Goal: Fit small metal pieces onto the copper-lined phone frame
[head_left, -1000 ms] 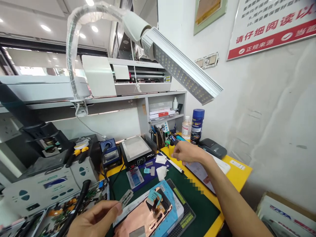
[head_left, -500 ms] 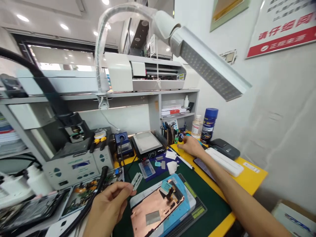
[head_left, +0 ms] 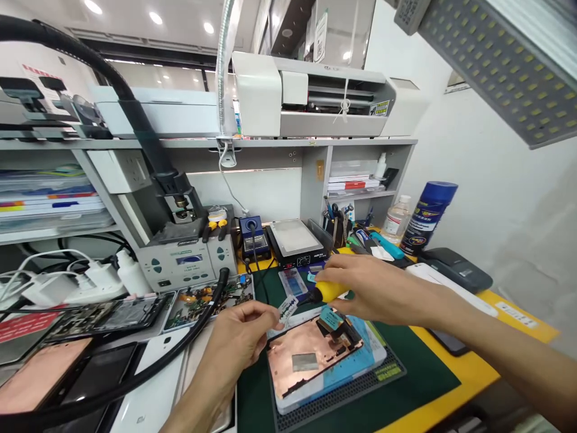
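The work seemed partway: the copper-coloured panel (head_left: 291, 346) lay already exposed upon a slab (head_left: 377, 356) on the counter (head_left: 435, 409), the left hand (head_left: 246, 334) pinched a razor blade (head_left: 288, 309), and the right hand (head_left: 360, 279) gripped a yellow bottle (head_left: 331, 291), its nozzle (head_left: 309, 297) close to the blade, with dispensing apparently unfinished.

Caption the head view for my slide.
Left hand holds a razor blade, right hand a yellow bottle tipped toward it, near a copper-coloured panel.

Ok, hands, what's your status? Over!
Left grip pinching thin silver razor blade. Right grip holding yellow plastic bottle, black tip toward blade. Copper-coloured rectangular panel below. Nothing visible between tip and blade.
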`<state>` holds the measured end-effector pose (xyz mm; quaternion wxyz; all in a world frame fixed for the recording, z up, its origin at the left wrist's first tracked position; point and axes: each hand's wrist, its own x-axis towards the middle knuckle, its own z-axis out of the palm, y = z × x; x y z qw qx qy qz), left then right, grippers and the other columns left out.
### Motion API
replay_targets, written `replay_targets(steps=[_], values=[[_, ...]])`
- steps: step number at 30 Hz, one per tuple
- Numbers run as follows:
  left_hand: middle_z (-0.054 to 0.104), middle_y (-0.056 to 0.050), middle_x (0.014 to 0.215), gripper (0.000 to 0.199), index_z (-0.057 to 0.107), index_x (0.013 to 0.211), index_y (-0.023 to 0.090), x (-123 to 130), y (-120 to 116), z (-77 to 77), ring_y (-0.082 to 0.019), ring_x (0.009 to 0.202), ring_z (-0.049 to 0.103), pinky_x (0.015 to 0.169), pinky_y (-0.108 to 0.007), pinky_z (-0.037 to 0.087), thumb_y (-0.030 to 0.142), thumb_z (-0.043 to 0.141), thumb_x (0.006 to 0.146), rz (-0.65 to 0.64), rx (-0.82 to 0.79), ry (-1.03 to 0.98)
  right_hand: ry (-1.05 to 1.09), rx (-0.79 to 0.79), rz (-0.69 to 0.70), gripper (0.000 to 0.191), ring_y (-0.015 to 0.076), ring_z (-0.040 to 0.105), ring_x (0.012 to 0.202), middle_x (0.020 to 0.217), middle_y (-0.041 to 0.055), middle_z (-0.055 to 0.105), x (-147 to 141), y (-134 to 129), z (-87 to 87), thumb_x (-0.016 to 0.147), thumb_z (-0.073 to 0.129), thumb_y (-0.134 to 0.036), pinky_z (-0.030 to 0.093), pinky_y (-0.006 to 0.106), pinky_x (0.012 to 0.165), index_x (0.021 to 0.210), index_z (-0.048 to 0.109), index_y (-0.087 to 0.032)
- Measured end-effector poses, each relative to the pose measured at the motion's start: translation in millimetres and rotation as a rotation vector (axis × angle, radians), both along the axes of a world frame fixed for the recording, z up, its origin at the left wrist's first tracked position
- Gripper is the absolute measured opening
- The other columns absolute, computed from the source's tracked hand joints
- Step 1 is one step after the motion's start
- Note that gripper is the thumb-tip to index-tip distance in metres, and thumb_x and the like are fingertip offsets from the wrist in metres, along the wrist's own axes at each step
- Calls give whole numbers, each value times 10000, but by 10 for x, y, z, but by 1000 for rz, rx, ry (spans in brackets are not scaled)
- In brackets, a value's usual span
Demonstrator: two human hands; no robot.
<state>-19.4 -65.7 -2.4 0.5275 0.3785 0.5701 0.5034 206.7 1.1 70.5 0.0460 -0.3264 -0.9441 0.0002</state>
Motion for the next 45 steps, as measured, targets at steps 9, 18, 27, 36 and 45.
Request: replay_targets(steps=[9, 18, 27, 36, 45], values=[[614, -13, 549, 193, 674, 674, 116, -22, 15, -27, -20, 381, 307, 395, -174, 128, 300, 708, 624, 2, -30, 39, -211, 225, 60, 283, 289, 636, 904, 1031, 133, 657, -176, -55, -36, 854, 651, -221, 491, 382, 749, 1129, 693, -172], [434, 57, 389, 152, 678, 625, 127, -66, 46, -58, -36, 378, 291, 381, -172, 120, 275, 704, 645, -37, -60, 78, -305, 296, 74, 212, 284, 625, 858, 964, 129, 652, -254, -69, 10, 873, 607, -172, 493, 396, 730, 1063, 699, -156], [437, 63, 398, 142, 669, 648, 135, -67, 29, -46, -36, 384, 295, 392, -172, 137, 277, 678, 652, -36, -59, 74, -302, 313, 69, 190, 273, 620, 822, 928, 116, 648, -205, -69, 27, 859, 615, -183, 473, 380, 706, 1024, 708, -165], [437, 54, 409, 185, 671, 632, 133, -48, 16, -26, -42, 388, 300, 395, -182, 137, 316, 685, 646, -49, -71, 96, -249, 255, -20, 362, 292, 629, 876, 950, 113, 657, -39, -5, 21, 835, 673, -249, 463, 377, 709, 1193, 687, -195], [417, 55, 391, 200, 674, 647, 136, -53, 23, -78, -56, 384, 304, 397, -194, 143, 336, 689, 650, -95, -102, 133, -257, 222, 4, 233, 275, 628, 825, 953, 111, 661, -170, -50, -10, 837, 664, -229, 468, 373, 691, 1054, 715, -164]])
